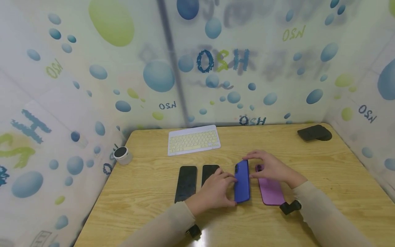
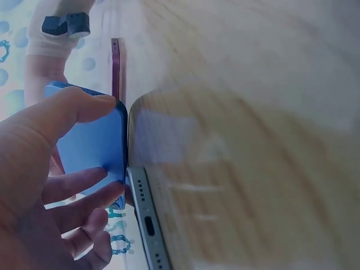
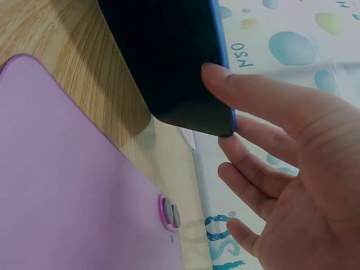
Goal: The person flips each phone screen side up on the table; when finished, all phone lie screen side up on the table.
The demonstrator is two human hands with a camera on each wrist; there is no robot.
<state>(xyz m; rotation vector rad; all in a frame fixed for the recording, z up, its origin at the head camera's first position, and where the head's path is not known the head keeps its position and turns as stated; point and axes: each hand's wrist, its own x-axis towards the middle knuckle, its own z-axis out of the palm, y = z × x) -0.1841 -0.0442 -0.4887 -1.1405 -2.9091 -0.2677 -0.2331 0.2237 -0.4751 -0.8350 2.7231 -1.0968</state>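
A blue smartphone [image 1: 242,181] stands tilted up on one long side, between both hands. My left hand [image 1: 214,192] holds it from the left, thumb by its near corner and fingertips against the blue back, as the left wrist view also shows. With my right hand [image 1: 270,166] I pinch its far end; in the right wrist view the thumb presses the dark screen [image 3: 174,67] and fingers lie behind the edge. Under the right hand lies a purple phone [image 1: 271,190], back up. A dark phone [image 1: 210,169] is partly hidden by the left hand, and another dark phone [image 1: 186,183] lies left of it.
Behind the phones lies a white keyboard [image 1: 194,140] on the wooden table [image 1: 139,195]. A small white cylinder with a dark top [image 1: 122,155] stands at the left edge. Flat black items [image 1: 314,132] lie at the far right corner. Patterned curtains surround the table.
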